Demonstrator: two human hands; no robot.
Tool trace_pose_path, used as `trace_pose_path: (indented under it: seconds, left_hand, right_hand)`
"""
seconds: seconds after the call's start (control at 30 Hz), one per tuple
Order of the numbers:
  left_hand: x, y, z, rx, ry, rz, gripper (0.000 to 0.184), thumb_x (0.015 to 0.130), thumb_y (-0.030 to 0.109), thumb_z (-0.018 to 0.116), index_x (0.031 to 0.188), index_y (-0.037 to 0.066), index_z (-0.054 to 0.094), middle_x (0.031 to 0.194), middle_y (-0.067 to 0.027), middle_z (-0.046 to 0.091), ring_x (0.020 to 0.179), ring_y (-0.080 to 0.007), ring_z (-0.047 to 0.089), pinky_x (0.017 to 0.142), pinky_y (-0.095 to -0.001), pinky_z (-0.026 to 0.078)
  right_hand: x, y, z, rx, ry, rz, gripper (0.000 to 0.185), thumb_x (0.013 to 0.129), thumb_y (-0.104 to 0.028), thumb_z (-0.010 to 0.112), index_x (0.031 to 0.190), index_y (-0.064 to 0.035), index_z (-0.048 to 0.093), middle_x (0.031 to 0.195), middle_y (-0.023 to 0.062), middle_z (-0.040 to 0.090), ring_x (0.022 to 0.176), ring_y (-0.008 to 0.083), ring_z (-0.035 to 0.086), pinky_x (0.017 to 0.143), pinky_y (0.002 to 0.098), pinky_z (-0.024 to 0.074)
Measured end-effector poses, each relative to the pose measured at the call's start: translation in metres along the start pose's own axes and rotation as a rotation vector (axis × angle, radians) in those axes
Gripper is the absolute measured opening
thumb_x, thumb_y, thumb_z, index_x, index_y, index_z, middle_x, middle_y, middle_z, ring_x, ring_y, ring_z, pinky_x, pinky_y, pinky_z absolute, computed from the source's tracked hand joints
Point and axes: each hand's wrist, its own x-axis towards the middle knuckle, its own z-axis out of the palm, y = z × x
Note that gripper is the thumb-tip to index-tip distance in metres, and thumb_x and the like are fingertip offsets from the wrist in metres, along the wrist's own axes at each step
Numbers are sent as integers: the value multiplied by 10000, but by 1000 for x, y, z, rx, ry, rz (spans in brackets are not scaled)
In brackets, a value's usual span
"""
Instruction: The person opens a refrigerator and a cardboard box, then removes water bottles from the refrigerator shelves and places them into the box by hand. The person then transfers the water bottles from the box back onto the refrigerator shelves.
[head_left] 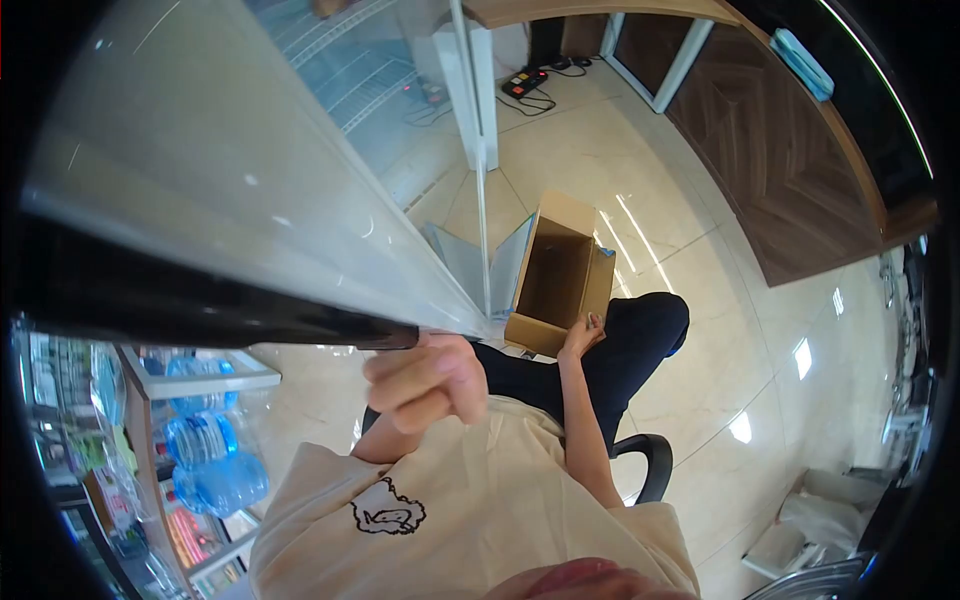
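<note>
My left hand (425,380) is closed, with its fingers curled at the end of the black edge (230,310) of a tall, glossy door-like panel (210,130). That panel leans large across the upper left, very near the camera. An open, brown cardboard box (556,272) stands tilted by my knees, its flaps folded out and its dark inside showing nothing I can make out. My right hand (581,336) pinches the box's near flap at the lower right corner. Behind the panel, a clear glass pane (350,70) shows wire racks.
A wooden counter (780,150) curves along the upper right, with a folded blue cloth (802,64) on it. A power strip with cables (525,83) lies on the tiled floor. Large water bottles (215,465) stand on a shelf at left. A chair armrest (652,465) is beside me.
</note>
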Motion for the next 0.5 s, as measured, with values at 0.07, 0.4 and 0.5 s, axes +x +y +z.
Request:
trace_pose_path:
  seconds: [0.07, 0.4, 0.5]
  left_hand:
    - [1, 11, -1, -319, -105, -98, 148, 779, 57, 462, 917, 99, 429, 919, -60, 513, 836, -206, 466, 799, -330, 410]
    - [14, 64, 59, -485, -74, -54, 198, 718, 50, 575, 806, 156, 433, 992, 47, 669, 600, -124, 493, 791, -353, 292]
    - [13, 83, 82, -538, -75, -52, 235, 675, 26, 610, 781, 163, 451, 1008, 39, 721, 556, -112, 476, 814, -350, 269]
  right_hand:
    - [13, 14, -4, 96, 60, -15, 407, 923, -132, 685, 1259, 17, 509, 1303, 175, 471, 1271, 319, 460, 1114, 409, 357]
    - [12, 2, -45, 312, 217, 58, 411, 955, -152, 658, 1295, -10, 477, 1303, 138, 488, 1248, 274, 483, 1087, 369, 367]
    - [41, 30, -53, 362, 252, 10, 420, 955, -142, 656, 1304, -10, 462, 1297, 129, 483, 1237, 263, 483, 1085, 366, 367]
